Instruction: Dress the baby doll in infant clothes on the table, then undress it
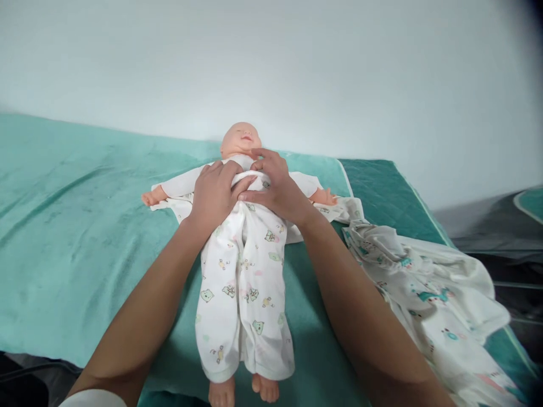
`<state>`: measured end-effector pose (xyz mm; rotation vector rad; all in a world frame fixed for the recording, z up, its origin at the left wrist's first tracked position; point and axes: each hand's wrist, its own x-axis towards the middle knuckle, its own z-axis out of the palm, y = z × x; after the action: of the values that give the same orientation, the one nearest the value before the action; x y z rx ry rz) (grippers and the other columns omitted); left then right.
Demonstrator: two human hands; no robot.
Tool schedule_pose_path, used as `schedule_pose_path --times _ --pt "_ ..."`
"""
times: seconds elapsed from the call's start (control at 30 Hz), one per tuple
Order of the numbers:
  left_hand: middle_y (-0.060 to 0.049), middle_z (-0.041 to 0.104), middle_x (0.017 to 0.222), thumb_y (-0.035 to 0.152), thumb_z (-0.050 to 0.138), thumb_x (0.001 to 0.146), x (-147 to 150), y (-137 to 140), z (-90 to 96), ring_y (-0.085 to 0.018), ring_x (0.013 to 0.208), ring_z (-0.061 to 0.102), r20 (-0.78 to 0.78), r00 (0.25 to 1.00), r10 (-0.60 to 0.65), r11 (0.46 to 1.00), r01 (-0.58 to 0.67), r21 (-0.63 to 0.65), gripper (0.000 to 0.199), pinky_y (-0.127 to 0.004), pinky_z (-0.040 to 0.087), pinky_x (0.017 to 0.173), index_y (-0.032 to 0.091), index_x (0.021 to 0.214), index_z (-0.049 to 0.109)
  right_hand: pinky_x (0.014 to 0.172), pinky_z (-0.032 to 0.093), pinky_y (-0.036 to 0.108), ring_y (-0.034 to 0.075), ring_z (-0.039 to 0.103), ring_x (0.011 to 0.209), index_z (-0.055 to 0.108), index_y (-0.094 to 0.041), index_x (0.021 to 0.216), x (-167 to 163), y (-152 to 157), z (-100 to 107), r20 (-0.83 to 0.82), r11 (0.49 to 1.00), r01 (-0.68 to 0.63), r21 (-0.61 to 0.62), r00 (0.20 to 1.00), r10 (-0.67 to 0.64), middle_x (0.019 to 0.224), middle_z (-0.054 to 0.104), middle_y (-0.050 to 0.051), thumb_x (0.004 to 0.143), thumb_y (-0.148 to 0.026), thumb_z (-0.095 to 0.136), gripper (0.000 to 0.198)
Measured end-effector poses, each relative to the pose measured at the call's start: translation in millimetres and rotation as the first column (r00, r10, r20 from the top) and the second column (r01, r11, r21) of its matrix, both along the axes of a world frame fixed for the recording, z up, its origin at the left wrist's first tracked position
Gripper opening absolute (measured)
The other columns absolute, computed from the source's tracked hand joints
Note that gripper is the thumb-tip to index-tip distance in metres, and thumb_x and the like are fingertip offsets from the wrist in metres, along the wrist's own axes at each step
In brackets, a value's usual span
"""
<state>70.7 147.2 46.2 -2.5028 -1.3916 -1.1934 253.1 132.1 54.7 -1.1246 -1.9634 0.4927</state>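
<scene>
Baby doll lies on its back on a teal blanket, head toward a white wall and bare feet toward the person, arms spread in a white long-sleeved top. At its chest, the left hand and right hand sit side by side, each grip narrow and closed on the waistband of printed white trousers that cover the legs to the ankles; the right index finger points toward the doll's chin. A printed white garment is spread beneath its arms. At right, white clothing lies rumpled, partly over a dark green quilted pad.
</scene>
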Motion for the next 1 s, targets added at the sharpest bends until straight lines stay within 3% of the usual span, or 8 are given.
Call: schedule_pose_path --times 0.17,0.4,0.5,0.6,0.7,0.77,0.9,1.0 --pt "-0.002 0.058 0.065 0.060 0.042 0.101 -1.4 -1.9 -4.6 -0.019 0.065 0.054 0.005 0.999 -0.036 0.990 0.035 0.137 0.047 -0.033 0.035 0.066 0.021 0.080 0.058 0.112 0.036 0.052 0.031 0.044 0.130 0.063 -0.025 0.091 -5.8 -17.0 3.3 0.023 0.997 0.030 0.068 0.999 -0.031 0.131 0.053 0.008 0.084 -0.064 0.071 0.040" --pt "0.001 0.047 0.054 0.058 0.045 0.100 -6.3 -2.5 -3.1 -0.015 0.054 0.041 -0.028 0.997 -0.067 0.979 0.071 0.193 0.052 -0.033 0.030 0.063 0.021 0.065 0.054 0.088 0.046 0.044 0.024 0.051 0.097 0.060 -0.024 0.078 4.6 -59.4 -3.3 -0.097 0.995 0.098 0.006 0.991 -0.097 0.097 0.056 0.005 0.089 -0.054 0.069 0.034" --pt "0.001 0.046 0.053 0.058 0.046 0.099 -7.7 -4.3 -1.5 -0.016 0.054 0.043 -0.004 1.000 -0.031 0.993 0.031 0.116 0.053 -0.034 0.032 0.064 0.021 0.062 0.055 0.084 0.046 0.042 0.023 0.052 0.091 0.059 -0.023 0.071 14.6 -72.9 -9.9 -0.124 0.992 0.119 -0.032 0.985 -0.122 0.090 0.057 0.004 0.092 -0.054 0.065 0.038" --pt "0.000 0.046 0.053 0.058 0.045 0.099 -9.8 -5.3 0.0 -0.017 0.057 0.047 0.027 0.999 0.017 1.000 -0.017 0.004 0.054 -0.035 0.034 0.067 0.022 0.061 0.054 0.079 0.044 0.041 0.021 0.052 0.082 0.056 -0.023 0.065 22.7 -76.9 -14.5 -0.073 0.995 0.061 -0.080 0.995 -0.067 0.078 0.056 0.002 0.094 -0.054 0.062 0.043" --pt "0.000 0.042 0.053 0.057 0.045 0.099 -15.8 -7.3 1.0 -0.017 0.059 0.047 0.066 0.997 0.035 0.998 -0.032 -0.051 0.055 -0.035 0.035 0.067 0.022 0.058 0.046 0.074 0.042 0.039 0.020 0.048 0.075 0.052 -0.024 0.063 27.6 -73.9 -18.1 -0.033 0.996 0.044 -0.079 0.998 -0.047 0.069 0.052 0.001 0.092 -0.057 0.063 0.046" --pt "0.001 0.039 0.053 0.054 0.046 0.099 -23.7 -13.9 0.8 -0.017 0.060 0.045 0.110 0.993 0.048 0.996 -0.039 -0.080 0.054 -0.035 0.035 0.066 0.022 0.056 0.038 0.071 0.042 0.038 0.020 0.048 0.075 0.053 -0.024 0.064 29.2 -70.8 -21.0 -0.048 0.996 0.046 -0.081 0.998 -0.050 0.074 0.053 0.001 0.090 -0.058 0.065 0.045" --pt "0.001 0.039 0.056 0.046 0.048 0.099 -44.2 -50.8 -4.9 -0.016 0.060 0.043 0.217 0.972 0.089 0.978 -0.045 -0.203 0.050 -0.035 0.036 0.064 0.022 0.058 0.032 0.066 0.040 0.035 0.019 0.049 0.076 0.053 -0.023 0.067 29.2 -66.6 -28.4 -0.124 0.992 0.099 -0.077 0.986 -0.108 0.085 0.051 0.002 0.087 -0.058 0.070 0.044" --pt "0.001 0.049 0.062 0.044 0.052 0.097 -56.3 -86.8 -13.8 -0.017 0.065 0.048 0.247 0.965 0.091 0.949 -0.009 -0.315 0.041 -0.035 0.040 0.067 0.022 0.063 0.043 0.064 0.037 0.034 0.017 0.045 0.071 0.049 -0.022 0.064 26.4 -64.3 -33.4 -0.134 0.986 0.165 -0.030 0.977 -0.167 0.081 0.047 0.001 0.084 -0.061 0.071 0.049"
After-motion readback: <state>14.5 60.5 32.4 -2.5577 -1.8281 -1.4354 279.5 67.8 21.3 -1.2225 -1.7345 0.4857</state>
